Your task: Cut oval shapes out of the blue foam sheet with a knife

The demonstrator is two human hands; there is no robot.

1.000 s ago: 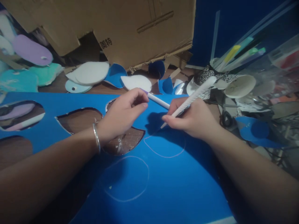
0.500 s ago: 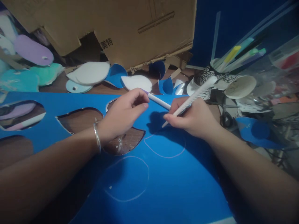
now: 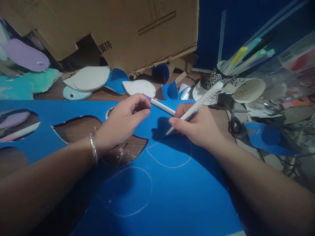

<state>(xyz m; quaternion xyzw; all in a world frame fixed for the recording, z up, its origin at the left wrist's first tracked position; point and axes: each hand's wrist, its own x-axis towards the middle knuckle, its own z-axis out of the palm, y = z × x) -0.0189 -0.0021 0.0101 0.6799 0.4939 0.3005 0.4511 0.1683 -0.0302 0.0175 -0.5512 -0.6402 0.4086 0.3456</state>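
My right hand (image 3: 194, 126) pinches a white pen-like tool (image 3: 197, 101). Its pointed tip comes down on the blue board (image 3: 187, 193), at the upper line of a pale rounded outline (image 3: 169, 166). Left of it, my left hand (image 3: 128, 121), with a silver bangle on the wrist, rests over the board beside a leaf-shaped cut-out hole (image 3: 128, 152). Its fingers are curled in towards the thumb, and nothing shows in them. A white marker with a purple end (image 3: 162, 106) lies between the hands, its far end hidden behind my right hand. Nearer me is a second outline (image 3: 128, 215).
Cut shapes line the back: a white leaf-shaped piece (image 3: 140, 88), a lilac one with an eye (image 3: 27, 55) and blue scraps (image 3: 169, 91). A cardboard box (image 3: 123, 29) stands behind. At right are a patterned pen cup (image 3: 209, 85), a tipped paper cup (image 3: 251, 90) and clutter.
The whole view has shifted, so everything sits slightly further left. Both hands keep nearly the same pose, and the tool's tip stays at the upper part of the outline.
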